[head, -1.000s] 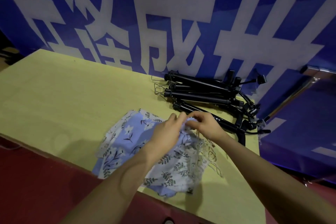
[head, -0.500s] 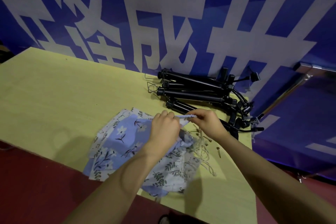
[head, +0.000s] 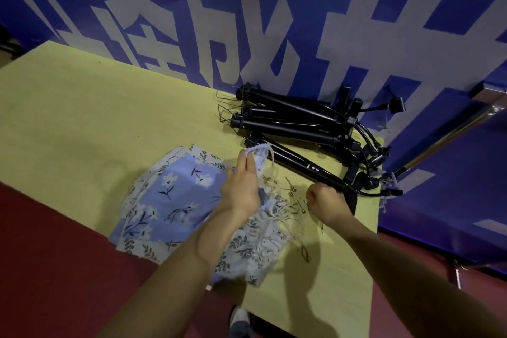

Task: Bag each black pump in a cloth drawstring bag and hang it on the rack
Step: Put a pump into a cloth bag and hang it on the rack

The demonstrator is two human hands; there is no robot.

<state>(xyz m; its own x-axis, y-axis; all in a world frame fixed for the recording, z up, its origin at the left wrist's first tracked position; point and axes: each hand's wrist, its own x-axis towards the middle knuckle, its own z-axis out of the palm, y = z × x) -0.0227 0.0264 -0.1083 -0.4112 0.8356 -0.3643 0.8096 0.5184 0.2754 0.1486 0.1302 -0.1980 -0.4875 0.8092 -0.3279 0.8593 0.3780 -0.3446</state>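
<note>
Several black pumps [head: 296, 121] lie piled at the table's far right, hoses trailing to the right. A heap of floral cloth drawstring bags [head: 175, 200] in blue and white covers the near middle of the table. My left hand [head: 242, 184] pinches the gathered mouth of one bag [head: 259, 155] and holds it up off the heap, close to the nearest pump. My right hand [head: 325, 202] is a closed fist to the right, over loose cords and small metal needles [head: 295, 196]; whether it grips a cord cannot be made out.
The yellow table [head: 82, 118] stands against a blue banner with large white characters [head: 274, 22]. A metal rack bar [head: 444, 143] slants at the right. Red floor lies below, with a shoe [head: 240, 321] at the bottom edge.
My hands, together on one bag's mouth before, have parted. The left keeps the bag mouth raised; the right has drawn back right and toward me. The camera tilted slightly.
</note>
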